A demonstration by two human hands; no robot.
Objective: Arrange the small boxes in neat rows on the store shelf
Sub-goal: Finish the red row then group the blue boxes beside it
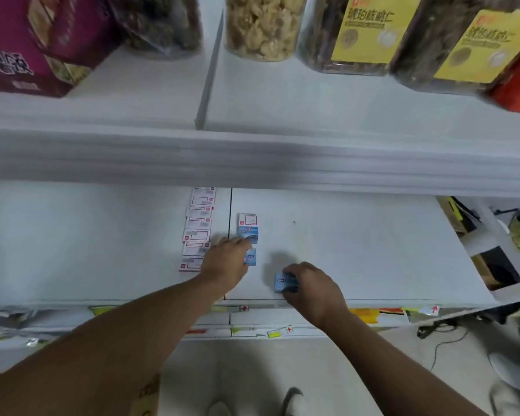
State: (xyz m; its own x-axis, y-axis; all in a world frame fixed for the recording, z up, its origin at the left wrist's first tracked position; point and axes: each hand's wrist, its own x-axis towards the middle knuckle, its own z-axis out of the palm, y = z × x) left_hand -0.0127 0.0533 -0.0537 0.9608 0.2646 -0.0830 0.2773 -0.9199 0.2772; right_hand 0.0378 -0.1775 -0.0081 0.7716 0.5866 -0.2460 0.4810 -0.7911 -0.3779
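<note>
We are reaching both hands onto a white shelf (357,244). Our right hand (312,285) is curling its fingers around a small blue box (282,283), lettering too blurred to read. Our left hand (224,262) is lying flat, fingers together, fingertips touching a blue box (249,232), another blue box (250,257) beside its thumb. Left of those fingers, white red-trimmed boxes (197,232) are running front to back. Above, jars (370,28) are wearing yellow labels with Chinese characters.

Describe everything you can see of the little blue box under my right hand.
The small blue box looks like printed cardboard, with a white label patch on its left end; the print is too blurred to read. It sits on the lower white shelf near the front edge, apart from the other boxes. The right hand covers its right side, fingers curled over the top.
</note>
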